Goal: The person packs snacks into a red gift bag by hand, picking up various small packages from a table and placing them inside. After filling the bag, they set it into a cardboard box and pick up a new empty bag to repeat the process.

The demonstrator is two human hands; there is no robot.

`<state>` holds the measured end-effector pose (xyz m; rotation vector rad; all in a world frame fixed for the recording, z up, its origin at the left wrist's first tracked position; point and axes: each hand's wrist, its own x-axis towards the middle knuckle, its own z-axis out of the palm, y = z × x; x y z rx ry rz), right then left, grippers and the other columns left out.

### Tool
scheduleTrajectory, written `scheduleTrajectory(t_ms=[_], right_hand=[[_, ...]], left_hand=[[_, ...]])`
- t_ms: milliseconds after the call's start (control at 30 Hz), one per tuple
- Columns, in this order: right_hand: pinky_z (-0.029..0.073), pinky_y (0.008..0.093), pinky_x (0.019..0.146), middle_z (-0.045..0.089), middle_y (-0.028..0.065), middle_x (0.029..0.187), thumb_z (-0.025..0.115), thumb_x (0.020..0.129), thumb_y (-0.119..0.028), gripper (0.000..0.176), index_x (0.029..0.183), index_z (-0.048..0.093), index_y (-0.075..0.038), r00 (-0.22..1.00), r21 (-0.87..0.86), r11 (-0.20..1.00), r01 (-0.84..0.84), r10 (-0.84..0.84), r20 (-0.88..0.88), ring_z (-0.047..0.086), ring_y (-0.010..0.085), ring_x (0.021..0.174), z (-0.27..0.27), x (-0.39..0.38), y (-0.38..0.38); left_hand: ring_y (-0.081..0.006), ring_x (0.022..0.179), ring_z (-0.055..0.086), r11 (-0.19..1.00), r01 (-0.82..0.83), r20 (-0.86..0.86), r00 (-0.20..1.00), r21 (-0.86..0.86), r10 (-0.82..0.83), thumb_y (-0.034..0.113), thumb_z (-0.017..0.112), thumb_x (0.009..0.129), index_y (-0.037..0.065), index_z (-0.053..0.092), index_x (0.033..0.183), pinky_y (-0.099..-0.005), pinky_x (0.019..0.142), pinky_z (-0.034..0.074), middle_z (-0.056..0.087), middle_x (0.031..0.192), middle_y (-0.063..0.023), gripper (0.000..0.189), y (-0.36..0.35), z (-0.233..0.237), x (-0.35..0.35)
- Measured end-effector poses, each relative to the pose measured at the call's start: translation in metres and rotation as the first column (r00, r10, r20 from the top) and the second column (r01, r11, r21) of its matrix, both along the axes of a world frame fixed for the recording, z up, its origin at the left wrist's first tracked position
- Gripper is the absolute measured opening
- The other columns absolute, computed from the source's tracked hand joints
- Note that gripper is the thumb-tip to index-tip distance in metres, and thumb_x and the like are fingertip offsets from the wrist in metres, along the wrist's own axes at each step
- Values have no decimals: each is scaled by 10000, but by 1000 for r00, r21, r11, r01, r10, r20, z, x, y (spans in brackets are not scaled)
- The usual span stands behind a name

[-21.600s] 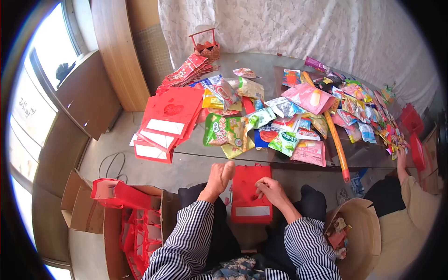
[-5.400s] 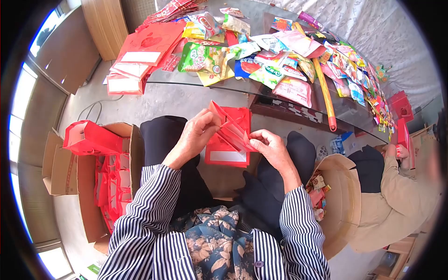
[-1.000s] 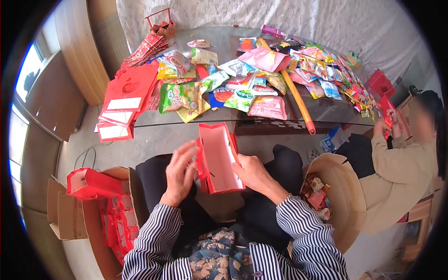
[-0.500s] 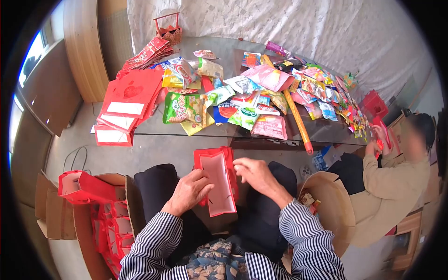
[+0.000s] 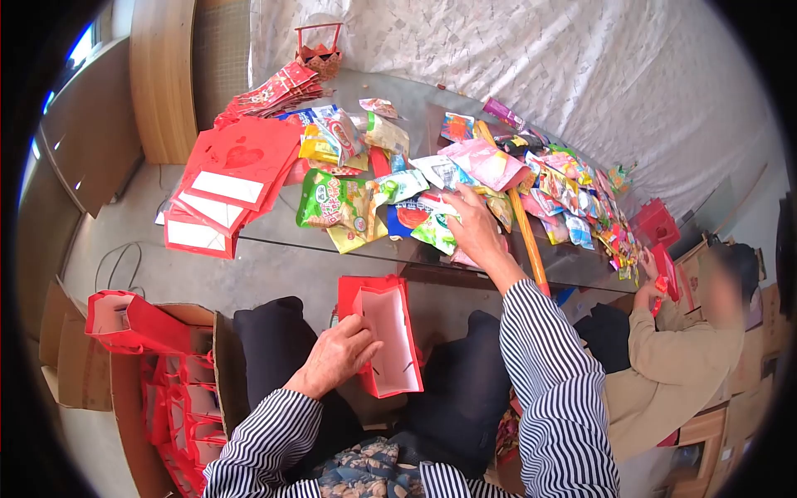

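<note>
Half a second ago both your hands were on the red gift bag (image 5: 392, 336). Now your right hand (image 5: 471, 226) has left its rim and stretched out over the counter (image 5: 274, 249), while your left hand (image 5: 336, 358) has stayed on the bag. The bag still stands open in your lap with its pale inside facing up, in much the same place as before.

No brand can be read: the print on the snack packets (image 5: 432, 228) is too small to make out. The large green packet (image 5: 330, 199) shows only colour and picture. The flat red bags (image 5: 222, 184) stacked at the counter's left end carry blank white label panels, and the top one bears a heart shape.

Your left grip is closed on the bag's left edge, thumb over the rim and fingers behind the wall. Your right hand lies on the packets near the counter's front edge, just left of the long orange stick (image 5: 525, 242). You cannot tell from here whether that grip has closed on a packet. The bag sits well below and to the left of it, apart from that hand.

At the far right, a co-worker's hand (image 5: 643, 267) is at the packets by the counter's end.
</note>
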<state>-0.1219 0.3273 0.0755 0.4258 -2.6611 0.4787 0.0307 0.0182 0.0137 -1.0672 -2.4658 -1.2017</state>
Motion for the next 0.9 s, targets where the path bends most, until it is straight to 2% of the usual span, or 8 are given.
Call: scheduleTrajectory(t_ms=[233,367,433,500,533,600,767,900], right_hand=[[415,487,1083,466,192,1484,649,854,-148,452,1295,615,-58,988,275,953,128,-147,49,446,372,1361,-14,-50,-7],[453,461,1031,547,187,1383,607,873,-130,446,1301,577,-10,983,-105,979,173,-165,85,545,371,1240,-5,-67,1],[481,425,983,599,195,1315,580,890,-124,418,1284,612,11,993,-270,958,95,-111,-47,604,359,1147,7,-65,7],[493,397,961,625,187,1280,572,898,-125,407,1275,633,16,994,-450,890,71,-101,-42,628,335,1117,23,-60,16],[514,333,902,670,142,1227,584,919,-138,390,1279,660,-7,995,-617,787,18,-73,-64,654,241,1073,26,-56,14],[505,300,903,636,98,1296,564,960,-130,387,1319,631,-2,991,-762,638,108,-5,137,616,158,1083,46,-32,12],[530,274,843,653,92,1290,551,1006,-133,335,1295,647,7,958,-906,414,87,215,190,615,107,1059,65,39,-2],[543,285,843,641,103,1308,543,1017,-131,333,1295,635,26,889,-911,391,132,359,283,614,117,1075,69,104,-20]], left_hand=[[-291,863,648,999,-32,9,999,42,31,76,751,824,7,674,865,-388,731,569,617,981,-115,111,0,-2,-3],[-294,855,644,998,-52,10,999,39,52,67,748,824,4,668,865,-387,717,567,614,980,-117,110,1,0,-2],[-296,849,642,998,-57,8,998,36,57,64,745,824,3,665,867,-387,707,565,611,981,-118,109,2,1,-3],[-297,850,641,998,-58,2,998,34,57,59,740,825,1,662,869,-388,705,563,609,984,-119,107,3,1,-3],[-298,851,640,998,-60,-1,998,34,60,56,738,825,0,661,871,-389,704,562,608,985,-120,106,3,0,-3],[-299,852,640,997,-64,1,998,41,64,51,736,824,0,659,868,-390,702,561,607,984,-121,103,5,-5,-3],[-311,826,641,998,-62,-16,998,29,63,34,728,831,-10,651,864,-389,700,557,597,972,-137,94,3,-6,0],[-320,823,642,995,-66,-25,997,70,68,25,723,834,-20,646,869,-389,705,556,594,969,-144,96,1,-8,2]])
